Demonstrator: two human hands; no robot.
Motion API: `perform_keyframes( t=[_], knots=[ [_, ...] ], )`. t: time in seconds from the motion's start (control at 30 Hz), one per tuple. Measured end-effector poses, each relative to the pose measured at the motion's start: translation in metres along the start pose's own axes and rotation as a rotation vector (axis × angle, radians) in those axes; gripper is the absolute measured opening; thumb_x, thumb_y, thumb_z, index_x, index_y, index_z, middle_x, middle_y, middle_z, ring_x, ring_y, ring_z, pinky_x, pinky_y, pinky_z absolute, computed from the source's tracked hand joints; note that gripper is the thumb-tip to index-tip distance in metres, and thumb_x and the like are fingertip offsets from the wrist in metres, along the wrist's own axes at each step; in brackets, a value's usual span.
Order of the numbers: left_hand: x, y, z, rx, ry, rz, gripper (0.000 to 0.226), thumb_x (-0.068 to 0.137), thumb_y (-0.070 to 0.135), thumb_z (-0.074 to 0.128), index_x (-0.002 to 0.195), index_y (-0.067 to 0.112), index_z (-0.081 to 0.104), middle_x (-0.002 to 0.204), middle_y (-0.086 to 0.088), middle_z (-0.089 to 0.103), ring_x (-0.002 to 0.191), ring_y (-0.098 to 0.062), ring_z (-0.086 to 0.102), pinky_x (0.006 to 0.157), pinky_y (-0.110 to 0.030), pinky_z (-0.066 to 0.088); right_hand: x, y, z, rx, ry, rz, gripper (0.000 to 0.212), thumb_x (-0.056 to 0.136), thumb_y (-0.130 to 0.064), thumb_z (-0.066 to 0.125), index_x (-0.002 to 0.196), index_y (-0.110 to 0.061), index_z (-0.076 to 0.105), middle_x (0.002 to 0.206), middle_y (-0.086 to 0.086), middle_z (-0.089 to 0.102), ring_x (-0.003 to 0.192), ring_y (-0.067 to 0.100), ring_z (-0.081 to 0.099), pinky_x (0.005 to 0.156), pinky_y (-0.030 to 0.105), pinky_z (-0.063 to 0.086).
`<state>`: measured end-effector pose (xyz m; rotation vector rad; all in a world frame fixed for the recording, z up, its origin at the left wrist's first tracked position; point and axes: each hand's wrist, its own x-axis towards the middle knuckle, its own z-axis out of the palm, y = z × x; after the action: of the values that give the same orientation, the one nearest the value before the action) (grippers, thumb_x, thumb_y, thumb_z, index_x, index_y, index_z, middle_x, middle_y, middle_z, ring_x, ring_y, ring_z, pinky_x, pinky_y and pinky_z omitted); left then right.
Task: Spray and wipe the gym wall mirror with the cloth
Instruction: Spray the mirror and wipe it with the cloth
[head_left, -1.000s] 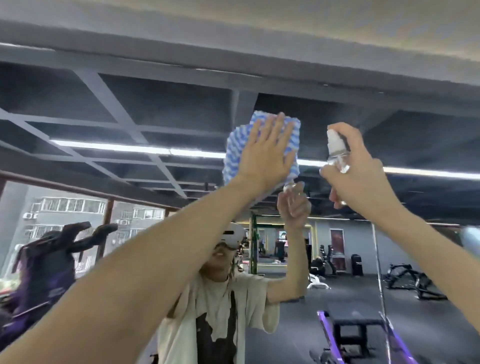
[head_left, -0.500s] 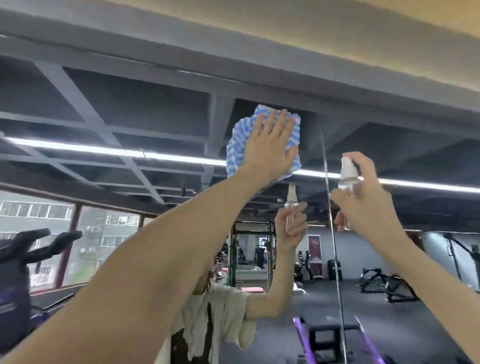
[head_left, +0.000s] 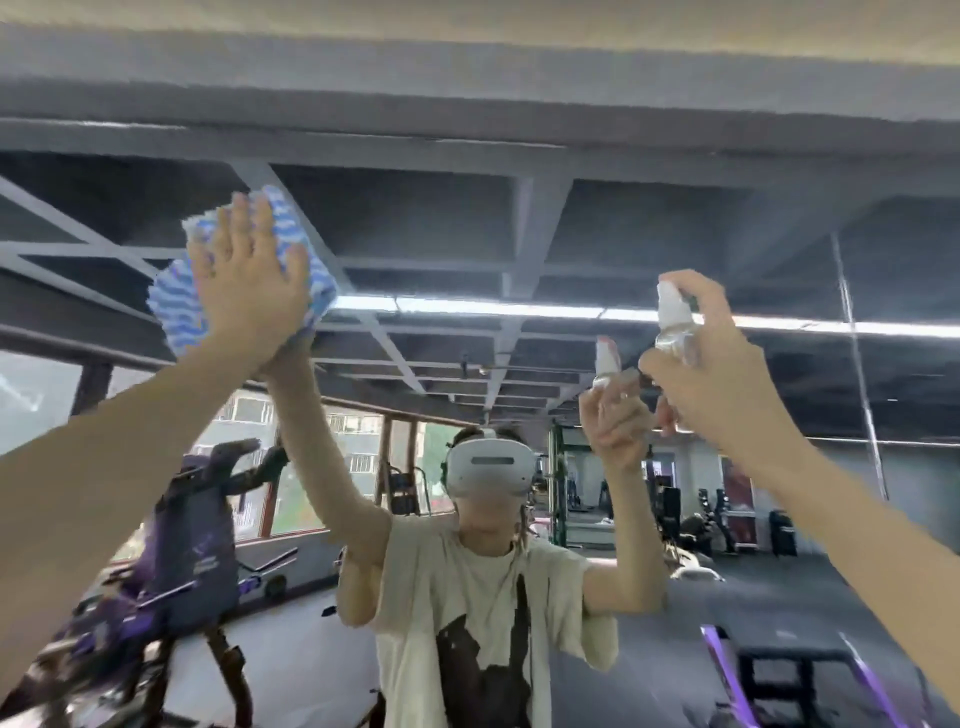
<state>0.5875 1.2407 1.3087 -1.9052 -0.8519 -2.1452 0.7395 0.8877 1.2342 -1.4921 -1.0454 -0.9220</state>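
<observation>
1. Mirror (head_left: 649, 249) glass stands upright straight ahead of us and fills nearly the whole view. It gives back a dark beamed ceiling and our own raised arms.
2. High on it sits the cloth (head_left: 176, 306), a blue-and-white striped pad. The pad is tilted and lies flat against the glass.
3. Our left hand (head_left: 249, 291) covers the cloth, fingers straight and spread, palm pressing it onto the glass. It grips nothing.
4. Right of the cloth and a little lower, our right hand (head_left: 722, 374) is curled round the spray bottle (head_left: 672, 322). This small clear bottle is held upright, with a finger arched over its white pump head.
5. We judge the coming move turns on one relation. The left hand already meets the glass through the cloth. The right hand is near the glass but apart from it, since the bottle and its reflection show a gap between them.
6. So the left hand is the nearer one. The glass between cloth and bottle looks like the next stretch to wet and wipe, with the stroke running rightward.
7. Right of the cloth, level with its lower edge, runs a reflected light strip (head_left: 493, 306). Far to its right, past the bottle, a thin vertical seam (head_left: 852, 364) divides the glass.
8. Below and right of the cloth we see our reflected white headset (head_left: 488, 465). Below the cloth stands a purple gym machine (head_left: 192, 545).
9. We can read no writing. The bottle shows no label, and a pale mark on the machine is too blurred.
</observation>
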Motion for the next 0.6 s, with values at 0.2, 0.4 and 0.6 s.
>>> perform_keyframes(
  t=[0.2, 0.4, 0.6],
  knots=[
    [-0.067, 0.132, 0.023, -0.060, -0.037, 0.451, 0.066, 0.098, 0.042, 0.019, 0.155, 0.010, 0.008, 0.161, -0.013, 0.009, 0.149, -0.029, 0.006, 0.119, -0.043, -0.006, -0.002, -0.020, 0.027, 0.153, 0.059, 0.090, 0.053, 0.090, -0.009, 0.061, 0.126, -0.041, 0.040, 0.076, 0.005, 0.061, 0.042, 0.014, 0.056, 0.042, 0.026, 0.049],
    [-0.090, 0.079, 0.016, -0.053, -0.092, 0.630, 0.064, 0.097, 0.044, 0.017, 0.154, 0.014, 0.019, 0.161, -0.008, 0.016, 0.149, -0.024, 0.012, 0.118, -0.038, -0.004, -0.006, -0.041, 0.042, 0.116, 0.088, 0.068, 0.055, 0.088, -0.007, 0.058, 0.115, -0.051, 0.040, 0.085, 0.012, 0.062, 0.050, 0.023, 0.059, 0.048, 0.032, 0.053],
    [-0.068, -0.053, 0.000, 0.015, 0.013, 0.000, 0.061, 0.101, 0.041, 0.015, 0.155, 0.013, 0.012, 0.161, -0.011, 0.014, 0.149, -0.027, 0.010, 0.118, -0.039, -0.004, -0.034, -0.052, 0.047, 0.006, -0.001, 0.074, 0.058, 0.088, -0.003, 0.054, 0.131, -0.038, 0.038, 0.079, 0.015, 0.062, 0.044, 0.022, 0.056, 0.038, 0.019, 0.043]
  ],
)
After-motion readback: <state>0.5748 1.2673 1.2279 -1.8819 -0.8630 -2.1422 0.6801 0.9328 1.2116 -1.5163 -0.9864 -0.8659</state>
